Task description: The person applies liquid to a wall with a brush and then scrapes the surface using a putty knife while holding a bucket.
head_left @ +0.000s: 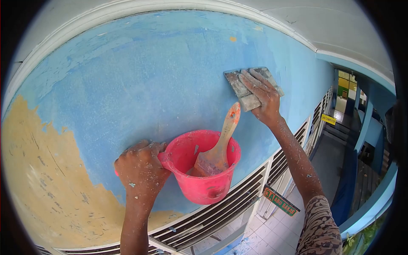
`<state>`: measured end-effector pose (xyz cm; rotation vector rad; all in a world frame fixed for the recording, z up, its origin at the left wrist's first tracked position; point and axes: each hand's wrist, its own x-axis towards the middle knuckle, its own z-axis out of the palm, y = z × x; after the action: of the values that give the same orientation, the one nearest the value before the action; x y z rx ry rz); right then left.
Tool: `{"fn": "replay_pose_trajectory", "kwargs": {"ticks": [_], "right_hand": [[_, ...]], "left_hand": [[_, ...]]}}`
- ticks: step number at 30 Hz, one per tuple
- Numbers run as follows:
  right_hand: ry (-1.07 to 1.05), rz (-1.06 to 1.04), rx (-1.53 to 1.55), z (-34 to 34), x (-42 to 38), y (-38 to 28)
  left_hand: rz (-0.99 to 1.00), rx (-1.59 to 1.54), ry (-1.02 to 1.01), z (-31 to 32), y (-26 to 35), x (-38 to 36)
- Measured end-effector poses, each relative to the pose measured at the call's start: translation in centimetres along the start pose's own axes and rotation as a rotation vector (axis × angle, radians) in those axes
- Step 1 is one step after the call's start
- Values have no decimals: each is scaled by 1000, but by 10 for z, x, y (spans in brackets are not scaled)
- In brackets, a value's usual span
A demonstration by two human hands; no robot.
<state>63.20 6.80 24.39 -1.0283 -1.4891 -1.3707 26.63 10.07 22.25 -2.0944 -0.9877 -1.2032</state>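
Note:
My left hand is wrapped round the handle of a pink dipper, held up in front of the blue wall. Inside the dipper a wide brush leans with its wooden handle sticking up. At the upper right my right hand grips a flat, stained scraper, fingers spread over its back, with the plate against or very near the wall; contact cannot be made out. Both hands and forearms are speckled with paint or dust.
Bare tan wall shows at the lower left. Louvred vents run below the blue part. A hanging sign and a yellow sign are at the right, beside a corridor. White trim borders the top.

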Motion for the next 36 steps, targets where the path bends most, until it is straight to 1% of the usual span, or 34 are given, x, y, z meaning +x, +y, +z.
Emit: {"fn": "replay_pose_trajectory", "kwargs": {"ticks": [1,3,5,9,11,14,15,17,18,20,21,22,23,25,26,27,29,30,32,33,34,36], "right_hand": [[-9,30,-15,3,3,-4],[7,15,-20,3,48,2],[-86,145,-47,3,77,8],[-125,226,-5,0,76,5],[7,97,-116,13,67,4],[57,51,-11,17,42,-14],[58,41,-5,23,49,-11],[163,0,-44,26,83,6],[122,81,-111,22,106,7],[107,86,-97,27,111,18],[88,74,-90,25,109,22],[-47,208,-54,16,99,18],[-47,217,-59,10,81,10],[39,-26,-102,9,44,-5],[42,4,-36,10,35,-10],[46,0,-40,13,40,-3],[142,23,-78,23,69,15],[126,138,-59,19,94,24],[117,165,-78,24,104,28],[95,175,-92,23,103,29],[12,299,-54,13,88,17],[64,191,-72,9,33,1]], "left_hand": [[14,18,0,0,-1,1],[11,11,7,-1,-1,1],[12,-6,-2,-1,2,1],[8,-2,4,0,3,1],[13,16,-3,-1,1,1],[1,5,-12,-1,-2,-3],[8,-8,-12,0,-2,-3],[25,-19,-9,1,-3,0],[44,-24,0,2,-4,0],[59,-26,-1,0,-5,-1],[26,0,-40,-2,-3,-1],[2,26,-73,-3,-2,0],[11,25,-76,-2,-2,-1],[-4,61,-70,1,-3,-2],[-8,56,-63,1,-2,-2],[8,35,-39,0,-2,-3],[49,21,-10,-1,-1,0],[37,33,-37,-1,-2,-1],[33,44,-69,-1,-4,0],[44,52,-34,-1,-4,-1],[55,57,4,1,-3,-1],[60,54,12,2,-1,-1]]}}
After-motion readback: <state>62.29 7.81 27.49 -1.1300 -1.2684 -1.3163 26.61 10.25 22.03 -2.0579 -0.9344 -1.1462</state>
